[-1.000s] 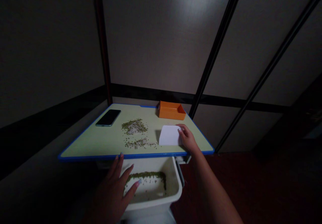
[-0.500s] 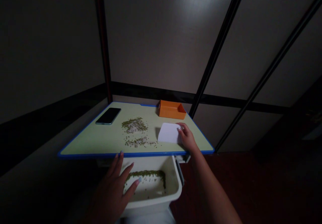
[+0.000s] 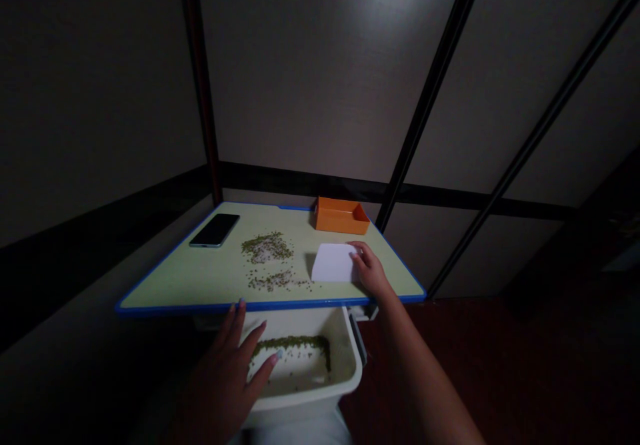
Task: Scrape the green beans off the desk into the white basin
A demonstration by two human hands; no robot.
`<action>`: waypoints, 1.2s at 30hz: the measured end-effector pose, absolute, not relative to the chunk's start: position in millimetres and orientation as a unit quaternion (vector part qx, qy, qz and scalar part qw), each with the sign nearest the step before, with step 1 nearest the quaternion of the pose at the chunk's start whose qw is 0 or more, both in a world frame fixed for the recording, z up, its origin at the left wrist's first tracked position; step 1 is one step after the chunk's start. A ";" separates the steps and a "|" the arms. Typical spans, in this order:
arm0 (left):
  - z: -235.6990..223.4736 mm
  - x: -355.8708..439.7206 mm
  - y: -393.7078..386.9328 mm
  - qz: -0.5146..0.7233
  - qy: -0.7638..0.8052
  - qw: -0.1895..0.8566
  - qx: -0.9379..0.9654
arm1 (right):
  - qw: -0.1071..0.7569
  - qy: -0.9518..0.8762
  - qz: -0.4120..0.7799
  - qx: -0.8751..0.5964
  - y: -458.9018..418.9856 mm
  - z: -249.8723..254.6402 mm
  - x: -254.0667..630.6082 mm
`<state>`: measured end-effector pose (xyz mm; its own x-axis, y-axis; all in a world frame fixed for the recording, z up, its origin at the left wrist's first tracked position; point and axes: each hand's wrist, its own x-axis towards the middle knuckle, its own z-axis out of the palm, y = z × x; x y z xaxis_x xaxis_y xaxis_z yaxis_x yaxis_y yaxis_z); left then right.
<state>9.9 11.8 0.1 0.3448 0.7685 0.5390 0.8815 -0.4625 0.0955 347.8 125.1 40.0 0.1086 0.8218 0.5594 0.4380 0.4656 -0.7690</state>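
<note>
My right hand [image 3: 369,268] grips the right side of a flat white card [image 3: 333,263], thumb in front, just above the right part of the table. Left of the card, small green and brownish grains [image 3: 270,247] lie in a loose heap, with a thinner scatter [image 3: 275,281] nearer the front edge. My left hand [image 3: 235,358] has its fingers spread over the left side of a white bin [image 3: 345,391], fingertips close to the table's blue edge. More green grains [image 3: 295,343] line the far side of the bin's floor. The hand hides the bin's left part.
The pale green table [image 3: 175,278] has a blue rim. A black-screened phone [image 3: 215,229] lies at its far left, and an orange open box [image 3: 343,217] sits at the back right. Dark-framed panels [image 3: 310,85] rise behind.
The card and my right hand have shifted very slightly left. The grains on the table look the same, and my left hand stays in place.
</note>
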 end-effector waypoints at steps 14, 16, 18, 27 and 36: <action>5.1 11.5 10.4 -0.262 -0.500 0.121 -0.817 | 0.565 -0.649 0.170 -0.480 123.3 42.1 347.1; 4.8 11.0 10.3 -0.263 -0.500 0.122 -0.816 | 0.566 -0.646 0.171 -0.483 123.1 41.7 347.5; 3.7 10.6 10.5 -0.266 -0.500 0.122 -0.815 | 0.566 -0.646 0.172 -0.483 123.1 41.2 347.9; 2.4 12.3 11.0 -0.275 -0.496 0.127 -0.814 | 0.577 -0.647 0.183 -0.464 123.1 41.8 347.0; 3.2 12.3 10.0 -0.281 -0.497 0.122 -0.812 | 0.567 -0.644 0.196 -0.475 120.2 44.5 345.9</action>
